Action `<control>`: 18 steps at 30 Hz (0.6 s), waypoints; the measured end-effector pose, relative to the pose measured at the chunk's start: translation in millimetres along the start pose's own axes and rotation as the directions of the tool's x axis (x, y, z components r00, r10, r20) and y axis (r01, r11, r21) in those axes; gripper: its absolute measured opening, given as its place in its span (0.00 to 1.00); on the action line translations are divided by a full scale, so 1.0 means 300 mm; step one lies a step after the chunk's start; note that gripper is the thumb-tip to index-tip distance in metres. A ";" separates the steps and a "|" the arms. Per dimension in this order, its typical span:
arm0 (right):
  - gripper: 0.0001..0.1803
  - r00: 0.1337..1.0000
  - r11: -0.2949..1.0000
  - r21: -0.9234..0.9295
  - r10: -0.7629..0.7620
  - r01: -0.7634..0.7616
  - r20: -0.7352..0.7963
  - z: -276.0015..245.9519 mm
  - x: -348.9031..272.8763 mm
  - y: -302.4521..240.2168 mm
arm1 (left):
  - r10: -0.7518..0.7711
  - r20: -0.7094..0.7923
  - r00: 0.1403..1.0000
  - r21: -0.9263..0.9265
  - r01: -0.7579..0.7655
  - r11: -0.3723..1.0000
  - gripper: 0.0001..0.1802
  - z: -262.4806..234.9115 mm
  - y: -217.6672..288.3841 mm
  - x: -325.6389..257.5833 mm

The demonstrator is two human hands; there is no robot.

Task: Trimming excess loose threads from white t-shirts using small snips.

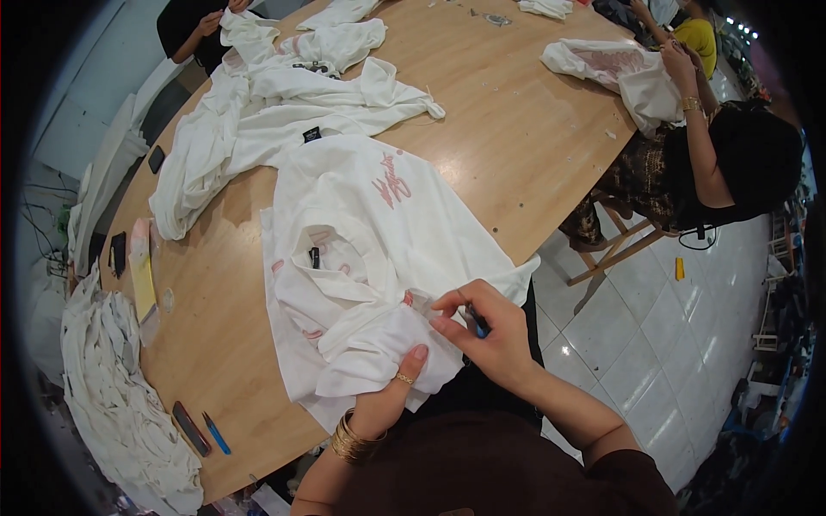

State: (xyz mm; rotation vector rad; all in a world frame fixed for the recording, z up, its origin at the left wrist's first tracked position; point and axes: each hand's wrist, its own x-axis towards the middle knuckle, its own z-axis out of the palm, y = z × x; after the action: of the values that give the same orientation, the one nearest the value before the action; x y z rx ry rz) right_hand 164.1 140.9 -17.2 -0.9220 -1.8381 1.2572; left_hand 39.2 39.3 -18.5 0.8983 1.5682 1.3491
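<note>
Wooden and broad, a long table (516, 129) runs from the near left to the far right over a pale tiled floor (654, 344). At its near edge lies a white garment (370, 232) with pink lettering, bunched up toward the person. The left hand (391, 396), with gold bangles on the wrist and a ring on one finger, grips a fold of this garment from below, thumb pressed on top of the cloth. Just to its right, the right hand (486, 331) pinches the fabric with fingers curled closed around a small dark and blue tool (477, 322), mostly hidden in the grasp. Farther left on the table sprawls a pile of white shirts (275, 103). Near the left edge lie a blue pen (216, 433) and a dark flat case (190, 427), close together. At the far right another person's hands (680, 60) work on a separate white garment (619, 73). More white cloth (120, 404) hangs off the near left edge.
</note>
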 end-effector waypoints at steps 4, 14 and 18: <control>0.13 0.990 0.991 -0.014 -0.132 0.132 0.053 0.003 0.002 0.009 | -0.091 0.001 0.996 -0.086 0.091 0.992 0.17 -0.002 0.017 -0.003; 0.14 0.976 0.992 -0.097 -0.056 0.078 0.211 -0.016 -0.001 0.000 | -0.061 0.013 0.998 -0.018 0.061 0.998 0.15 -0.005 0.023 -0.010; 0.13 0.979 0.992 -0.095 -0.059 0.079 0.197 -0.031 0.017 0.002 | -0.080 0.018 0.997 -0.048 0.080 0.996 0.16 -0.006 0.019 -0.010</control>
State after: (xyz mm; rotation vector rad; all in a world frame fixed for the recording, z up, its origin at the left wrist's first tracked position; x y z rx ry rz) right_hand 169.8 149.5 -14.6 -0.8058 -2.0854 1.2567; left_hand 38.5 36.7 -12.4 0.8061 1.5365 1.3150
